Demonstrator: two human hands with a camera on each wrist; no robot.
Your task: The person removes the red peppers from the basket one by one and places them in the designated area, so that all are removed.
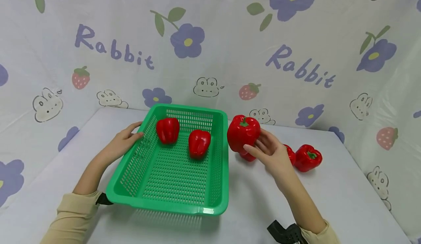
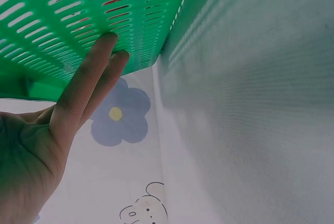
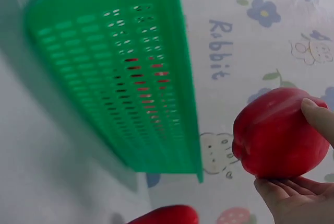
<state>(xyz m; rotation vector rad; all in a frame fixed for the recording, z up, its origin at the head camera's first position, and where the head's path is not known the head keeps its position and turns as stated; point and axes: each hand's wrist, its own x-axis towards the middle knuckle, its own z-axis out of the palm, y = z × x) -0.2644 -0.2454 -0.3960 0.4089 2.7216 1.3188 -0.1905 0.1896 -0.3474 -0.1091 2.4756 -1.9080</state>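
A green plastic basket (image 1: 177,178) with slotted walls stands in the middle of the head view, two red bell peppers (image 1: 167,130) (image 1: 199,143) lying inside. My left hand (image 1: 121,143) grips its left rim; in the left wrist view two fingers (image 2: 86,85) lie along the outer wall. Just beyond the right rim, my right hand (image 1: 271,152) holds another red bell pepper (image 1: 243,133) up off the table, its green stem facing up. The right wrist view shows thumb and fingers on opposite sides of this pepper (image 3: 279,135).
Right of the basket, more red bell peppers (image 1: 307,158) rest on the white table (image 1: 348,192); one (image 1: 247,157) is partly hidden beneath the held pepper. A curtain (image 1: 227,46) with flowers, rabbits and lettering hangs behind the table.
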